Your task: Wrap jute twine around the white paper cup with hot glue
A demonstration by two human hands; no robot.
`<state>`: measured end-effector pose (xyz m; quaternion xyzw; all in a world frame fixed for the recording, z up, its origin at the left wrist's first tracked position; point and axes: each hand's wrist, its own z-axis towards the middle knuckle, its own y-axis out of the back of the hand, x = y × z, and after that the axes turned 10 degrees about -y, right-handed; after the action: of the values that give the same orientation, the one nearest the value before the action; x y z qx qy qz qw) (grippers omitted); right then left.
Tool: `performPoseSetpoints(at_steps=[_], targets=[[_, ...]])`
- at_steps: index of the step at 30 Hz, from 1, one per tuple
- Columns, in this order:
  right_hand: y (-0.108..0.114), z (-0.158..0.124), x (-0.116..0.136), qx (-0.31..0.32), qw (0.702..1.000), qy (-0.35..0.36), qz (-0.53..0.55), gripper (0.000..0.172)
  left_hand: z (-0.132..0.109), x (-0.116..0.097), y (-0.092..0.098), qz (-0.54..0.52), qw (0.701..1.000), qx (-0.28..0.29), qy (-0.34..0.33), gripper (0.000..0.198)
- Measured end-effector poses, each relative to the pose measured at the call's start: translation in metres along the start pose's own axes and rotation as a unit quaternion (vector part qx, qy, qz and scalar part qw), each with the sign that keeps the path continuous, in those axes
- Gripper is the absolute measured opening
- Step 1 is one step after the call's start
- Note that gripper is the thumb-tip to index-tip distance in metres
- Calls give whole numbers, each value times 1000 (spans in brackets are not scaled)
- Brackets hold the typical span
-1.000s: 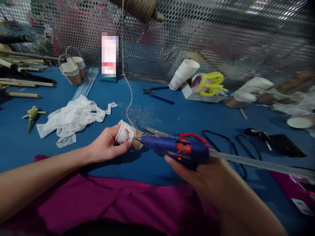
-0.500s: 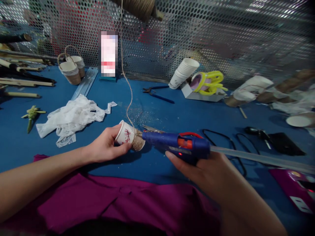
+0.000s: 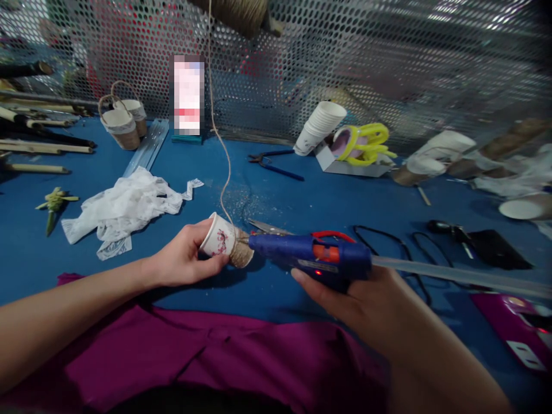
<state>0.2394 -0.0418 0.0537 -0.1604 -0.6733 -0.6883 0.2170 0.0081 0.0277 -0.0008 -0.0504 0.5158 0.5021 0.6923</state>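
My left hand (image 3: pixel 190 256) is closed around the rim end of a paper cup (image 3: pixel 219 240) that lies tilted on its side. Twine covers the cup's lower part, and a loose strand of twine (image 3: pixel 226 167) runs up from it toward a spool (image 3: pixel 237 14) at the top. In my right hand (image 3: pixel 357 302) is a blue hot glue gun (image 3: pixel 302 251) with a small red light lit and a long clear glue stick in its back. Its nozzle points left at the twine-wrapped part, touching it or very close. Scissors (image 3: pixel 269 227) lie partly hidden behind the glue gun.
White lace (image 3: pixel 125 204) lies left, with two finished-looking twine cups (image 3: pixel 121 127) behind it. Pliers (image 3: pixel 276 164), stacked paper cups (image 3: pixel 319 126) and a white box (image 3: pixel 351 161) with yellow material stand at the back. Right are a black cable (image 3: pixel 383 244) and a purple power strip (image 3: pixel 509 325).
The whole view has shifted slightly. Both hands, the cup and the glue gun keep nearly the same positions relative to each other.
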Motion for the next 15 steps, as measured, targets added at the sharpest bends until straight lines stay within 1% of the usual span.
performPoseSetpoints(at_steps=[3,7,9,11,15], targets=[[3,1,2,20,1000,-13,5,19,0,0,0,5,1000,-3,-18,10],[2,3,-1,13,1000,-6,-12,32,0,-1,0,19,999,4,-40,15],[2,3,-2,3,1000,-7,-10,36,0,-1,0,25,999,5,-46,17],[3,3,0,2,1000,-4,-11,34,0,0,0,24,999,5,-46,16],[7,2,6,23,1000,-11,4,24,0,1,1,18,999,-1,-45,10]])
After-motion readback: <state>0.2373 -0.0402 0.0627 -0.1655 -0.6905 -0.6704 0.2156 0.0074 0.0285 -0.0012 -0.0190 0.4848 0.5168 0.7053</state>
